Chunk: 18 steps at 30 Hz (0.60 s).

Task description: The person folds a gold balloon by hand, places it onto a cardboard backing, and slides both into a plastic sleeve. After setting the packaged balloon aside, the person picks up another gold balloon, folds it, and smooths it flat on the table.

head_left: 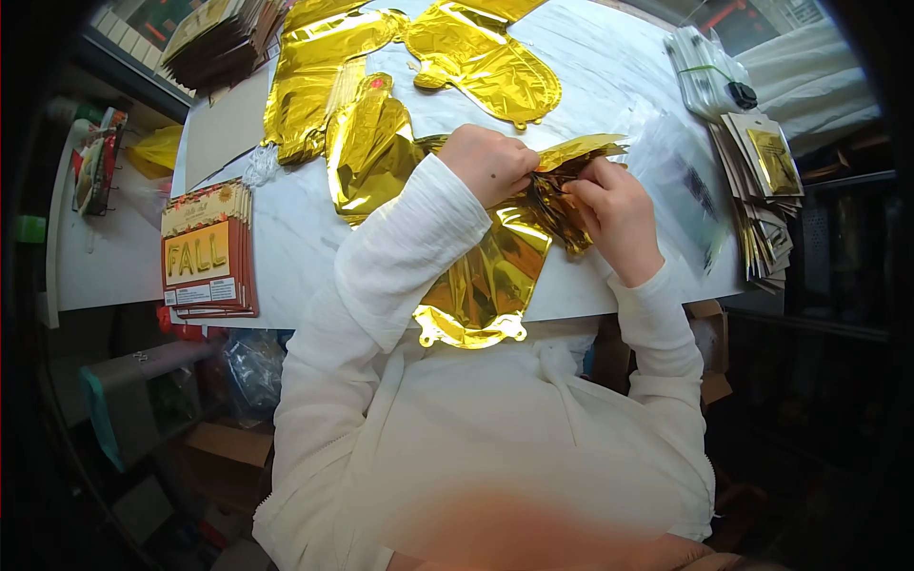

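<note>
Both hands meet over a gold foil balloon (pixel 490 276), flat and uninflated, whose rounded end with small tabs hangs at the table's front edge. My left hand (pixel 487 166) pinches its gathered, crumpled part. Just to the right, my right hand (pixel 614 209) grips the same bunched foil with bent fingers. Folds hide the fingertips in part. Another gold foil piece (pixel 371 152) with a small red spot lies left of my left hand. More flat gold foil balloons (pixel 495 71) spread across the far side of the white table (pixel 295 224).
A stack of FALL packages (pixel 208 252) stands at the left, near a white string bundle (pixel 262 166). Cards (pixel 224 43) are piled at the back left. On the right are clear plastic bags (pixel 676 181), banded clear packets (pixel 705 71) and card packages (pixel 762 171).
</note>
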Each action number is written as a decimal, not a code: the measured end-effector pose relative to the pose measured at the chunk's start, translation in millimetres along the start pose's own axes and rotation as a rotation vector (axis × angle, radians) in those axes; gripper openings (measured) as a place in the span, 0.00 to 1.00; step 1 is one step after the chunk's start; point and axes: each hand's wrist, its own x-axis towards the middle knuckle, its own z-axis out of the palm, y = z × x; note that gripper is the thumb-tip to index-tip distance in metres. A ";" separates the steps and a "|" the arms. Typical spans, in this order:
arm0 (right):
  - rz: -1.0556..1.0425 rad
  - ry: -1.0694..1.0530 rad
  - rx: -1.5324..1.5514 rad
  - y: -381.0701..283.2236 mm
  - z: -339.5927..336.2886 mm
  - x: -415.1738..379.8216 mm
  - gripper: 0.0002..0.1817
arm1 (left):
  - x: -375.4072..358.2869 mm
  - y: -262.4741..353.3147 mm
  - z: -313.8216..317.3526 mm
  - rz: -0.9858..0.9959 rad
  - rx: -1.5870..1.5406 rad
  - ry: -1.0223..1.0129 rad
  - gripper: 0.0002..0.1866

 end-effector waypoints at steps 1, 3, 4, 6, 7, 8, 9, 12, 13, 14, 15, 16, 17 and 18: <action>-0.002 0.001 0.000 0.8 2.0 3.1 0.09 | -0.1 0.0 0.4 -0.001 0.002 0.001 0.07; -0.023 0.051 0.010 1.6 8.1 11.8 0.08 | -0.4 -0.7 2.3 -0.007 0.018 0.007 0.07; -0.025 0.052 0.009 3.0 10.7 16.5 0.08 | -0.5 -1.0 2.8 -0.007 0.020 0.008 0.07; -0.016 0.058 0.037 5.8 14.5 22.9 0.09 | -0.3 -0.7 4.1 -0.010 0.031 0.001 0.07; -0.015 0.058 0.036 7.2 15.0 22.9 0.09 | -0.1 -0.2 4.3 -0.009 0.030 0.001 0.07; -0.009 0.048 0.038 8.9 15.5 23.3 0.10 | -0.1 -0.3 3.8 -0.005 0.035 0.012 0.07; -0.004 0.037 0.042 10.2 16.4 23.3 0.10 | -0.5 -0.6 3.4 -0.003 0.040 0.023 0.07; -0.054 0.035 0.020 14.2 21.1 18.9 0.11 | 0.2 0.4 2.0 0.000 0.064 0.006 0.07; -0.055 0.034 0.020 15.2 21.9 18.2 0.11 | 0.1 0.3 2.2 -0.001 0.064 0.006 0.07; -0.077 0.047 0.008 16.0 22.6 17.8 0.11 | 0.0 0.2 2.4 0.007 0.059 0.009 0.07; -0.100 0.061 -0.004 16.6 22.9 17.5 0.12 | -0.1 0.1 2.5 0.015 0.055 0.013 0.07; -0.100 0.060 -0.004 16.4 20.6 18.3 0.12 | -0.2 0.2 2.5 0.014 0.055 0.012 0.07; -0.119 0.061 -0.048 15.3 15.6 20.0 0.12 | -0.3 0.4 2.4 0.018 0.048 0.011 0.07; -0.137 0.062 -0.092 14.5 10.9 21.3 0.13 | -0.3 0.6 2.3 0.023 0.041 0.010 0.07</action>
